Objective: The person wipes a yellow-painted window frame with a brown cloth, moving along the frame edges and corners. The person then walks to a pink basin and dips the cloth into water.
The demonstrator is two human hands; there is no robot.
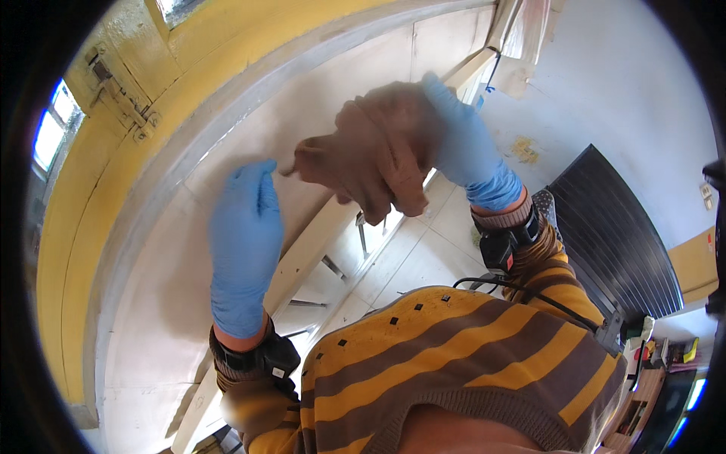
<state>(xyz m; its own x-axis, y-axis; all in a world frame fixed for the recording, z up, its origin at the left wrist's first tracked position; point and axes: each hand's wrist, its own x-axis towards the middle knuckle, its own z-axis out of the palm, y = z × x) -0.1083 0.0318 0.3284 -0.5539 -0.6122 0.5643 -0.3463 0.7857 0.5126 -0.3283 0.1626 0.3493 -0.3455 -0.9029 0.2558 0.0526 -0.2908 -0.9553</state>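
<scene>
Both hands wear blue disposable gloves. My right hand (462, 136) grips a bunched brown cloth (374, 147) at its right side, with the fingers partly hidden by its folds and blur. The cloth hangs in loose folds above a pale tiled surface (164, 318). To the left of the cloth is my left hand (247, 227), its fingers curled together near a thin loose end of the cloth. A small gap seems to part them, and whether anything is pinched in the fingertips cannot be told.
A yellow wooden window frame (187, 74) with a metal bolt (122, 102) runs along the upper left. The pale surface ends at a cream rail (306, 249) above floor tiles (408, 267). A dark ribbed panel (612, 227) stands at the right, against a white wall (612, 85).
</scene>
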